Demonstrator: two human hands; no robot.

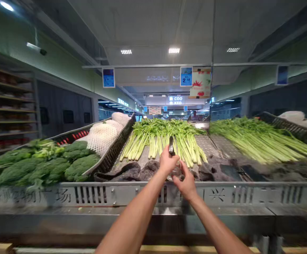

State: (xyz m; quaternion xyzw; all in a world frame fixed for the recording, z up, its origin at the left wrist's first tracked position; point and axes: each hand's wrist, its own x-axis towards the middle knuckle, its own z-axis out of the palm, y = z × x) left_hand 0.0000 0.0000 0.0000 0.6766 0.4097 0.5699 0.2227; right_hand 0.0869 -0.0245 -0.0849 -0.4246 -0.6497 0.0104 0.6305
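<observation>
My left hand [168, 161] reaches forward and is closed around a dark-handled tool [171, 145] with a shiny edge, whose upper end sticks up above my fingers. Just below it, a clear, rounded thing [176, 170] shows between my two hands; its kind I cannot make out. My right hand [186, 181] curves its thumb and fingers around the right side of this clear thing. Behind my hands, bunches of celery [136, 143] lie with their pale stalk ends toward me and their leaves at the back. Dark crumpled cloth [128, 171] runs along the front of the display.
Broccoli [51, 169] fills the left side, beside white foam-netted produce [103, 135] in a black crate [121, 143]. A grey slotted rail [148, 194] borders the display in front. On the right, a mirror-like panel [248, 98] reflects celery. Blue price signs [186, 76] hang overhead.
</observation>
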